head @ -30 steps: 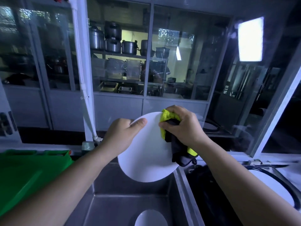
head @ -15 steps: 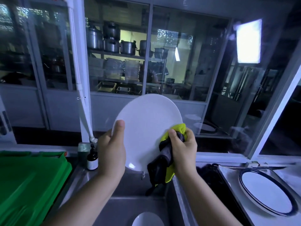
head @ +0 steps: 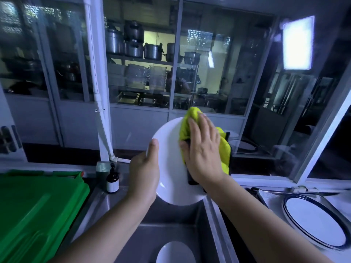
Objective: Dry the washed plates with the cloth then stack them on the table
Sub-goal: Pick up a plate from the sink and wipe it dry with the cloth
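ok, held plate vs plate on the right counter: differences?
Held plate is plain white; counter plate has a dark rim. Held plate is tilted up, gripped by the left hand, right hand pressing the cloth on it; counter plate lies flat, untouched. Both white-faced.

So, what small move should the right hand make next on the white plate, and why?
Probably slide the yellow cloth down and left across the white plate. The right hand presses the cloth flat on the plate's upper right part only, while the left hand grips the left rim and holds the plate up. The lower face lies uncovered, so it likely needs wiping.
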Available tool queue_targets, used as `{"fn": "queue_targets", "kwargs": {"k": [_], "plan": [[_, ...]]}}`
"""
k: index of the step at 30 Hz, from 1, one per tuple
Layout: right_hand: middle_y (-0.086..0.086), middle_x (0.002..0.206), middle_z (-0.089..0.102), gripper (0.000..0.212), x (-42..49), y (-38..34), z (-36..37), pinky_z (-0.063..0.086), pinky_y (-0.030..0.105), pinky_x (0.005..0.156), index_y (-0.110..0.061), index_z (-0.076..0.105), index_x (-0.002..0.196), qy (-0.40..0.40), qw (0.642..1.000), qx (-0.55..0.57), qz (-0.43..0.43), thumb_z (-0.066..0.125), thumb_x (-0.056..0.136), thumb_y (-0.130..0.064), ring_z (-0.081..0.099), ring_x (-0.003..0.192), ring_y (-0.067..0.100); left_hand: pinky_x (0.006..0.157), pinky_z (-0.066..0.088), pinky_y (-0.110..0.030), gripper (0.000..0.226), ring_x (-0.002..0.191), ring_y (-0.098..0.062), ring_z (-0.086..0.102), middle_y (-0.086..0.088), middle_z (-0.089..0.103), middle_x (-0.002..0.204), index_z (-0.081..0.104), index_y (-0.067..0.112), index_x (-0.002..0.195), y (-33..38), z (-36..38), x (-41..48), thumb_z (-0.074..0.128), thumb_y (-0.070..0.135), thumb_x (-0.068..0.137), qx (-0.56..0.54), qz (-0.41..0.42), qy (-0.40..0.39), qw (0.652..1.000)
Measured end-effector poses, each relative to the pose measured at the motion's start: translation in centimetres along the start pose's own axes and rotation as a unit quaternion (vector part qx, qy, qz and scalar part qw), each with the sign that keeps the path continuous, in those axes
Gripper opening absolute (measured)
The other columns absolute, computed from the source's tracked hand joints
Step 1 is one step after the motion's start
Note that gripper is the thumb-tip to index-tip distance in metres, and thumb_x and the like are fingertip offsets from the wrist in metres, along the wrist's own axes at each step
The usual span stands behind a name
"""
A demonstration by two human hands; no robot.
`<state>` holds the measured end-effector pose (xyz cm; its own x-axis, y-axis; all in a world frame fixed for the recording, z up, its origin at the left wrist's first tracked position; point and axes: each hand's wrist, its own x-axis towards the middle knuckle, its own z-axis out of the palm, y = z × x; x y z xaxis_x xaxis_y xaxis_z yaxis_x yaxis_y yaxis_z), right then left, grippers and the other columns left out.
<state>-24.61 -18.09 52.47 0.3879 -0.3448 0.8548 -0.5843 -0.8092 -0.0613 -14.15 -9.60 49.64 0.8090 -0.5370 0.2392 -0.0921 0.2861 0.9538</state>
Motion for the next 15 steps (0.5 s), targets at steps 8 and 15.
{"fn": "queue_targets", "kwargs": {"k": [8,15], "plan": [[0.016,0.153,0.031,0.052,-3.3,-4.4,0.9,0.015,0.039,0.119,-0.007,0.044,0.142,-0.14,0.964,0.135,-0.183,0.049,0.093,-0.023,0.018,0.146,0.026,0.057,0.055,-0.025,0.039,0.067,-0.011,0.073,0.005,0.075,0.071,0.076,0.035,0.065,0.9,-0.9,1.7,0.054,0.063,0.082,-0.102,-0.057,0.003,0.993],[0.012,0.143,0.047,0.034,-6.1,0.2,0.5,0.034,0.037,0.112,-0.003,0.062,0.125,-0.162,0.945,0.163,-0.23,0.055,0.092,-0.003,0.04,0.136,0.028,0.036,0.041,-0.022,0.054,0.045,-0.012,0.06,0.016,0.065,0.052,0.066,0.025,0.065,2.4,-3.1,2.9,0.049,0.075,0.075,-0.067,-0.105,0.061,0.99]]}}
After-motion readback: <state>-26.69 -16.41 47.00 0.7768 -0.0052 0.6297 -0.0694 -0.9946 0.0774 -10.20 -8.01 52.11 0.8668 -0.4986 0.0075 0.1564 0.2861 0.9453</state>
